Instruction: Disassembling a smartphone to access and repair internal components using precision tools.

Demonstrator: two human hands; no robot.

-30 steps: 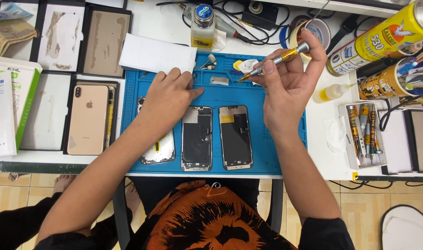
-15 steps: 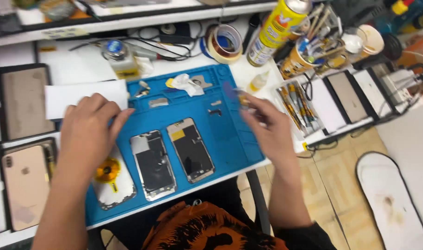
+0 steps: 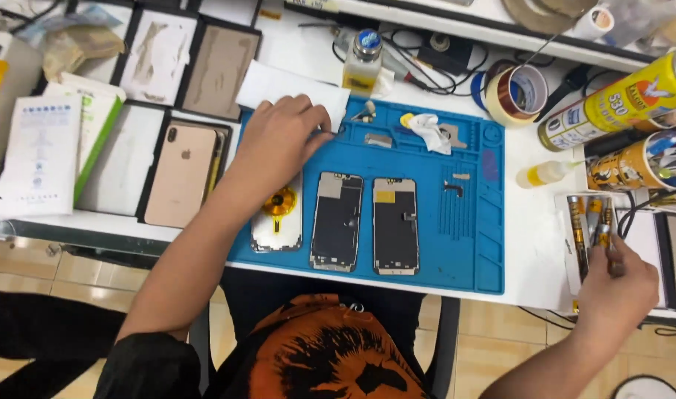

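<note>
We take the blue work mat [image 3: 474,244] as our landmark: our left hand [image 3: 282,140] lies palm down on its upper left corner, fingers loosely spread and clamped on nothing, just above an opened phone housing [image 3: 277,218] with an orange-yellow round coil. Beside that housing lie two dark phone frames [image 3: 336,222] [image 3: 395,225], upright and parallel. Off the mat's right edge, our right hand [image 3: 617,284] rests at a white tray of screwdrivers [image 3: 590,225], fingers drawn together on a thin tool handle.
</note>
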